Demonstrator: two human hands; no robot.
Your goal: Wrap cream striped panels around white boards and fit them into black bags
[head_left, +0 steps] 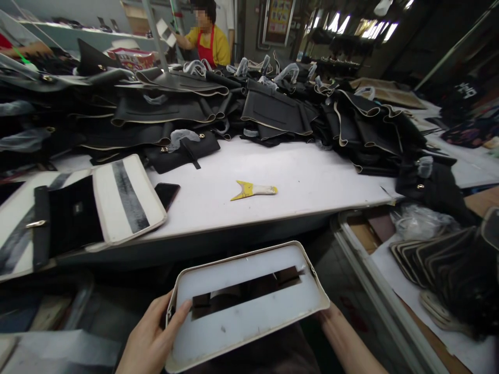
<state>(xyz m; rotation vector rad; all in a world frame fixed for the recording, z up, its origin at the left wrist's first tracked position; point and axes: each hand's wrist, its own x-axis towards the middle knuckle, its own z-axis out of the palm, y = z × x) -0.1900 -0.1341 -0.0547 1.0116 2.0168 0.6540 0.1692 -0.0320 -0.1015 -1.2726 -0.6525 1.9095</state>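
Observation:
Close to my body I see a pale, rounded rectangular bag body (249, 343) with a raised rim. A white plastic board (241, 324) with a long dark slot fills its open face. My left hand (158, 327) grips its left end, with the thumb over the rim onto the board. At the right end, my right hand (329, 317) holds it from behind and below; its fingers are hidden. Beyond the bag body, a yellow and white fork-ended tool (253, 190) lies on the white table (226, 215).
Black leather bag pieces (276, 111) are heaped across the table's back. An opened black and white bag panel (125, 200) lies left, beside a phone (168, 195). Dark flaps (424, 254) are stacked at the right. A person in yellow (222, 47) works across the table.

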